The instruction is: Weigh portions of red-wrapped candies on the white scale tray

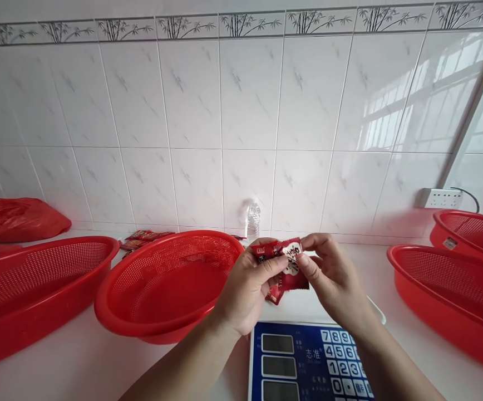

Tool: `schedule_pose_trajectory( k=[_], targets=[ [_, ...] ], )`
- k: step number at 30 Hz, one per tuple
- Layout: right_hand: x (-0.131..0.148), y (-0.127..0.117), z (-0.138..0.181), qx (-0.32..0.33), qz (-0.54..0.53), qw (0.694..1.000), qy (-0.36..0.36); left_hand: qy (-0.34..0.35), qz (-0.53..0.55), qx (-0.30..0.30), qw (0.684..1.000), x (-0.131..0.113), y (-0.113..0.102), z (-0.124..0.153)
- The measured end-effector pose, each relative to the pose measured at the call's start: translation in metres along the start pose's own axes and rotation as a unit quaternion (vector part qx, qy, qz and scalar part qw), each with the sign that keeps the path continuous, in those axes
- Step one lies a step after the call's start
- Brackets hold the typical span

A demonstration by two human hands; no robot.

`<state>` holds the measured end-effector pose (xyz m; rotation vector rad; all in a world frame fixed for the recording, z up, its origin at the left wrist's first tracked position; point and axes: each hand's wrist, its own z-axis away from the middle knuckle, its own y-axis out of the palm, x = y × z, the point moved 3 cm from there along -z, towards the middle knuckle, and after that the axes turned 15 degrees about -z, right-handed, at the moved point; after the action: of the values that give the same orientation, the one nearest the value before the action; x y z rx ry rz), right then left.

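Note:
Several small red packets are held up in front of me, above the digital scale [308, 356] with its blue keypad panel. My left hand [245, 284] is closed round a few of them, its thumb pressed on the front one. With thumb and forefinger, my right hand [329, 273] pinches the right edge of the front red packet [295, 278], which carries a white patch with dark lettering. Another red packet [274, 294] pokes out below, between the hands. The scale's display windows look dark, and my right forearm covers part of its keys.
A red perforated basket [120, 314] stands left of the scale, with a second red basket [49, 328] beyond it. More red baskets [445, 295] sit at the right. Red packets [141, 239], a clear plastic bottle [254, 220] and a red bag [24, 217] lie along the tiled wall.

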<state>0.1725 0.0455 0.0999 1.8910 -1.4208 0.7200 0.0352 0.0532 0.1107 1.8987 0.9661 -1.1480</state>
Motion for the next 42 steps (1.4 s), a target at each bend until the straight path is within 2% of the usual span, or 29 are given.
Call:
schedule_pose_trajectory(
  k=[4, 10, 15, 21, 26, 31, 36, 38, 42],
  targets=[
    [0.001, 0.0, -0.001, 0.012, -0.002, 1.0, 0.024, 0.011, -0.029, 0.014, 0.999, -0.003, 0.002, 0.003],
    [0.005, -0.001, 0.002, 0.008, -0.015, 0.999, 0.038, 0.028, -0.089, -0.024, 0.995, -0.002, -0.002, 0.003],
    [0.006, 0.0, 0.003, 0.042, -0.037, 0.997, 0.051, 0.041, -0.088, -0.035, 0.995, -0.004, -0.002, 0.004],
    [0.01, 0.009, 0.004, 0.138, 0.074, 0.986, 0.059, 0.083, -0.071, -0.083, 0.991, -0.01, -0.005, 0.005],
    [0.013, 0.013, 0.005, 0.144, 0.105, 0.982, 0.064, 0.087, -0.07, -0.089, 0.99, -0.011, -0.006, 0.005],
    [0.011, 0.011, 0.004, 0.133, 0.087, 0.985, 0.07, 0.065, -0.055, -0.046, 0.995, -0.011, -0.004, 0.003],
    [0.007, 0.011, 0.002, 0.129, 0.077, 0.986, 0.068, 0.012, -0.115, 0.031, 0.993, -0.005, -0.001, 0.0],
    [0.004, 0.012, 0.001, 0.142, 0.096, 0.982, 0.078, 0.017, -0.13, 0.006, 0.991, -0.003, -0.003, -0.002],
    [-0.01, 0.011, -0.003, 0.161, 0.223, 0.956, 0.103, 0.062, -0.099, -0.117, 0.986, -0.009, -0.014, -0.006]
  ],
)
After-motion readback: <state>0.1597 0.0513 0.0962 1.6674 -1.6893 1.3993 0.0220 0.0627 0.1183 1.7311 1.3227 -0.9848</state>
